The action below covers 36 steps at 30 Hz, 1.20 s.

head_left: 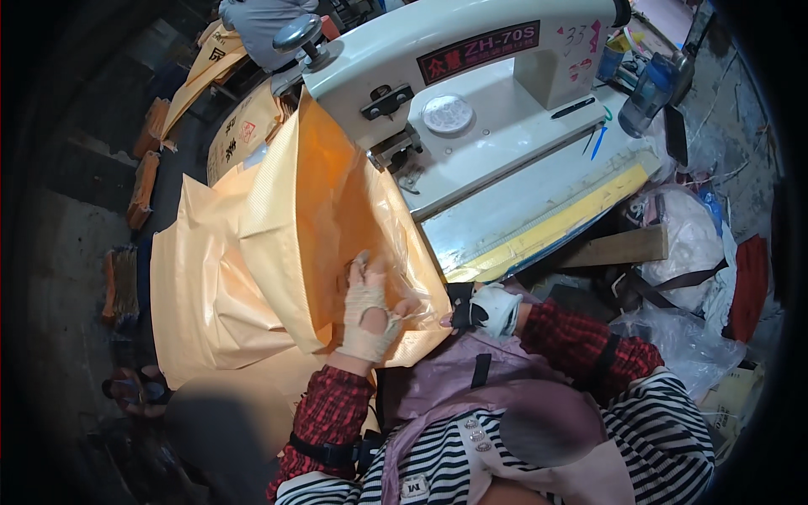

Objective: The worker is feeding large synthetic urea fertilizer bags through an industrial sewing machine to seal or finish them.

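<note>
A large yellow-orange woven plastic sack (227, 269) lies across the front of a white industrial sewing machine (362, 71), its mouth spread apart. My left hand (370, 316), in a cream glove with bare fingertips, reaches into that mouth. Its fingers stretch upward against the sack's shiny inner side, thumb apart. At the sack's near right corner, my right hand (492, 310) in a white and black glove pinches the edge; its fingertips are partly hidden. The sack's upper edge runs beside the machine's needle and presser foot (408, 168).
On the machine bed stand a water bottle (646, 97), a phone (675, 135) and a black pen (572, 108). A yellow strip (555, 223) lines its near edge. Stacked sacks (244, 126) lie beyond, near another person (265, 29). Clear plastic bags (682, 345) are at right.
</note>
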{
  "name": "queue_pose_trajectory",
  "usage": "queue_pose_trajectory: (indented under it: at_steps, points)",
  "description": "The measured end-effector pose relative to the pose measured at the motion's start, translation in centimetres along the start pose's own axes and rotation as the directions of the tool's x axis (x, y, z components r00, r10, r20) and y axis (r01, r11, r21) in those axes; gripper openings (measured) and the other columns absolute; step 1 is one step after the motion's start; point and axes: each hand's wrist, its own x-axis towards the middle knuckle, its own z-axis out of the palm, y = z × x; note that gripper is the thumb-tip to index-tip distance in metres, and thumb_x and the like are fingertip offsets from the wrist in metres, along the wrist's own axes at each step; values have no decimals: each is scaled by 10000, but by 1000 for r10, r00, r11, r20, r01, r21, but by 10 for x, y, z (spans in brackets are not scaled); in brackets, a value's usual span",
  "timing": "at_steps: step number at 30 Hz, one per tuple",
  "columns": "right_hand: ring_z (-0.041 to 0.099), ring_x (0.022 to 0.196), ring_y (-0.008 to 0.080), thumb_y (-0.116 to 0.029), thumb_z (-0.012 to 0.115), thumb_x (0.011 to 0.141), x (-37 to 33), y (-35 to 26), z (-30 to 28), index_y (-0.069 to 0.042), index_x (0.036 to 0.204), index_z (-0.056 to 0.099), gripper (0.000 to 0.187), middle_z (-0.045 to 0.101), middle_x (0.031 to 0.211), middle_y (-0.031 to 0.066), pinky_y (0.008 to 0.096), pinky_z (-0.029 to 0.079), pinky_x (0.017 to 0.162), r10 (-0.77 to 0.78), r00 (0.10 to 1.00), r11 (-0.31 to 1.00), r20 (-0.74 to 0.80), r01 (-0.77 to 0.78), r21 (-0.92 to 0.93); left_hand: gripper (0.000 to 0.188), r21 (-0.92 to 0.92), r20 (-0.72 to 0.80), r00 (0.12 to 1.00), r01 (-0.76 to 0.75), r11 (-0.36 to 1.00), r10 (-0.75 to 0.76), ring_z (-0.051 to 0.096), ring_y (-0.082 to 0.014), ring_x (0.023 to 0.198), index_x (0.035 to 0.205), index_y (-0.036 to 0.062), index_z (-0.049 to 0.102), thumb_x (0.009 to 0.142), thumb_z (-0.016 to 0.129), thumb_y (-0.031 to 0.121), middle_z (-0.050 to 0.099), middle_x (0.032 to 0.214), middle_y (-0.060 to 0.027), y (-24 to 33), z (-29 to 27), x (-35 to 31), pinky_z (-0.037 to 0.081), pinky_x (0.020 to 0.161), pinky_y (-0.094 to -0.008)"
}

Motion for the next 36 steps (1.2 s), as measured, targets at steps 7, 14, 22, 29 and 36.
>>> queue_pose_trajectory:
  at_steps: [7,14,22,29,36]
  points:
    - [563,779,190,-317,646,801,-4,21,4,-75,1134,566,419,568,914,29,326,459,694,-295,954,912,-44,268,-310,209,281,65,991,-129,951,116,468,-328,799,663,39,531,614,705,142,492,773,-132,28,12,20,409,693,-420]
    - [579,810,152,-139,615,828,-6,18,7,37,1258,380,521,582,861,39,288,471,727,-166,983,986,-84,162,-51,123,-323,132,916,401,857,-378,560,-132,691,784,0,549,753,659,45,569,710,-55,13,39,3,462,616,-267]
    - [617,837,144,-119,577,854,16,11,-19,14,1088,595,270,659,960,94,256,500,752,-302,894,932,-330,350,93,157,-311,338,936,207,928,-95,588,-180,789,983,4,597,845,560,69,607,817,-84,27,34,1,456,716,-284]
    - [636,689,270,-409,588,837,34,-7,-15,-68,809,671,352,649,704,139,351,484,622,-537,839,548,-89,267,-793,249,154,519,813,-392,907,264,545,-254,811,865,57,616,778,621,291,572,781,-97,67,-8,0,397,758,-386]
    - [587,816,390,-372,521,837,21,15,12,-126,1050,600,335,606,901,222,454,464,700,-20,982,944,-190,-44,-327,272,21,-387,921,-41,999,46,536,-266,860,1002,13,539,827,569,219,562,894,-130,60,-117,46,412,775,-385]
